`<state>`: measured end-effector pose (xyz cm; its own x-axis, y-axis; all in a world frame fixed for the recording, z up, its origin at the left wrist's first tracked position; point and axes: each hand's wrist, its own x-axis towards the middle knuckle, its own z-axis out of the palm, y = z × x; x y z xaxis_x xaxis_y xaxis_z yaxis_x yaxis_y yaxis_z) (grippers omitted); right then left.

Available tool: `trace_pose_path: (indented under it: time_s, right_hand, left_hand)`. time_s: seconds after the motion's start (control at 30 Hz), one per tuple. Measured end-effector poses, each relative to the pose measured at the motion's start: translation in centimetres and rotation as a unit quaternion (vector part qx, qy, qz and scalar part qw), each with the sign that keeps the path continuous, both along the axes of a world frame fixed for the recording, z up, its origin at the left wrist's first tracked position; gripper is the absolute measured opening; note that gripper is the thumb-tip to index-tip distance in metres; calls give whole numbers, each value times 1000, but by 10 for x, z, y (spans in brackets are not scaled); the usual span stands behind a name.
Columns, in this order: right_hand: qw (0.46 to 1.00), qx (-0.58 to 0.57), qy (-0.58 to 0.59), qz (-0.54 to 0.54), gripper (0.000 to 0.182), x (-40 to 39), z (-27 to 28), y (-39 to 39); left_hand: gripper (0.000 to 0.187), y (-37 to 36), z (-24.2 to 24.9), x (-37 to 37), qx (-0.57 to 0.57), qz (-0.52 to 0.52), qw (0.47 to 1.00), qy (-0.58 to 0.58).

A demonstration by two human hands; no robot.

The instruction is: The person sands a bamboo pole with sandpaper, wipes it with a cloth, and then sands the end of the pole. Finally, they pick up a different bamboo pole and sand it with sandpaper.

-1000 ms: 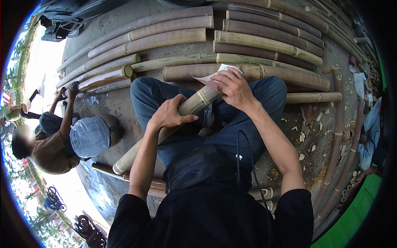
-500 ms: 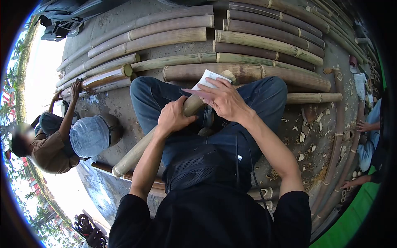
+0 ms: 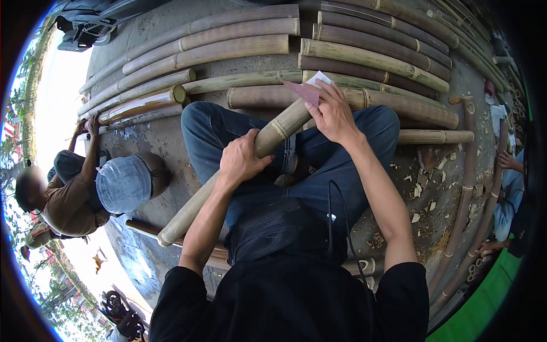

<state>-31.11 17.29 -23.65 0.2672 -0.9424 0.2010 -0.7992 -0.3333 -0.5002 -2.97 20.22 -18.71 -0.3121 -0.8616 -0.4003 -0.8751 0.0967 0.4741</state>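
Observation:
A greenish-tan bamboo pole [image 3: 288, 122] lies slantwise across my lap, its near end down at the left. My left hand [image 3: 240, 158] is wrapped round its middle, just below a node ring. Farther up, my right hand [image 3: 334, 114] presses a folded sheet of sandpaper [image 3: 306, 93] against the far end of the pole. The sheet is pinkish on one face and white on the other. Hand and sheet partly hide the pole's tip.
Rows of bamboo poles [image 3: 239, 47] lie on the ground ahead. At the left, a person [image 3: 68, 194] crouches beside a large clear plastic container [image 3: 124, 187]. Wood chips [image 3: 419, 188] litter the ground at the right, near another person's hand [image 3: 509, 162].
My right hand has moved up and right along the pole with the sandpaper, baring a node ring. My left hand keeps its grip. The person at the left has lowered their arms slightly.

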Motion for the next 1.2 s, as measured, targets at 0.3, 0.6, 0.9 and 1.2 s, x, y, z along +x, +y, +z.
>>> trace_pose_path:
  time_s: [0.3,0.6,0.9,1.2]
  right_hand:
    - [1000,-23,-18,10,34,15,-5,9]
    - [996,14,-75,41,31,18,8,25]
    - [996,-20,-48,70,31,19,1,23]
    - [991,0,-64,115,34,41,2,41]
  left_hand:
    - [71,19,0,-11,-51,-23,998,-35]
    - [71,38,-4,-15,-130,-15,990,-46]
    - [74,36,-10,-16,-145,-11,988,-45]
    - [81,37,-16,-18,-156,-22,986,-60]
